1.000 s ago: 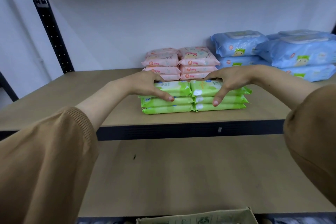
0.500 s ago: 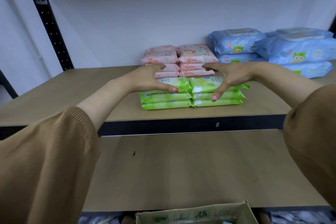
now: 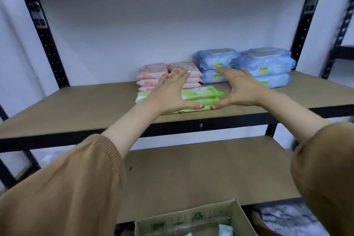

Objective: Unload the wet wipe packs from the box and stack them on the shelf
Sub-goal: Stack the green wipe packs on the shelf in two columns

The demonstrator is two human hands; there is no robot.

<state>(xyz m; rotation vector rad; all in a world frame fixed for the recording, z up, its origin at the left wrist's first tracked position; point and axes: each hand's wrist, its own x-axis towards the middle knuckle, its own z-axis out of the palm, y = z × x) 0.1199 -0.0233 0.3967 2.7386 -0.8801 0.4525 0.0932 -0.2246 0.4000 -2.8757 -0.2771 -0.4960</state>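
Green wet wipe packs (image 3: 201, 95) lie stacked in two side-by-side piles near the front of the upper shelf board (image 3: 76, 113). My left hand (image 3: 170, 92) hovers over them with fingers spread, holding nothing. My right hand (image 3: 239, 88) is raised beside it, also spread and empty; the two thumbs nearly meet in front of the stack. Behind the green packs sit pink packs (image 3: 151, 73), and to the right blue packs (image 3: 262, 65). A cardboard box (image 3: 193, 218) is at the bottom edge, with a pale blue pack (image 3: 226, 230) showing inside.
The black metal rack has perforated uprights (image 3: 47, 42) at both sides and a black front rail (image 3: 201, 122). A lower shelf board (image 3: 201, 170) lies beneath. The white wall is behind. Brown sleeves cover both forearms low in view.
Both hands have lifted off the green packs and spread apart above them. The camera has pulled back, showing more of the rack and the box.
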